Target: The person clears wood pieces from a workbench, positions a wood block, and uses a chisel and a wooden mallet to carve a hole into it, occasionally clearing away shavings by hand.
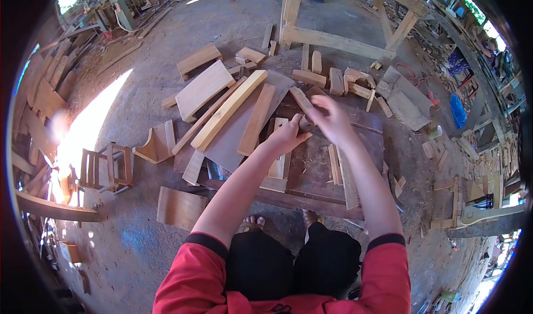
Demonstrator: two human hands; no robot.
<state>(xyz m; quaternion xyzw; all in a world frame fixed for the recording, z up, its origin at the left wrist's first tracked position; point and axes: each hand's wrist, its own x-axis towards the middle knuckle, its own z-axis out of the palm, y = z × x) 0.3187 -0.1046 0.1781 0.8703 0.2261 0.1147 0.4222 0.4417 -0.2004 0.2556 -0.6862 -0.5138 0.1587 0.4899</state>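
Observation:
Both of my hands meet over a dark brown board [316, 164] on the floor. My left hand [284, 137] is closed around the near end of a short wooden block [301, 99], its thumb stretched to the right. Close against the block's right side is my right hand [333, 119], slightly blurred, with its fingers bent and a gap between them and the thumb. Whether it touches the block is hard to make out. Below my left hand lies a pale wooden piece with holes [280, 164]. Left of it are a reddish-brown plank [257, 119] and a long yellowish beam [230, 111].
A wide pale board [205, 89] and loose blocks [308, 78] surround the work spot. A curved wooden piece [157, 143] and small wooden frames [106, 167] lie left. A wooden bench [338, 40] stands ahead. Scrap timber [47, 103] is piled at the left edge.

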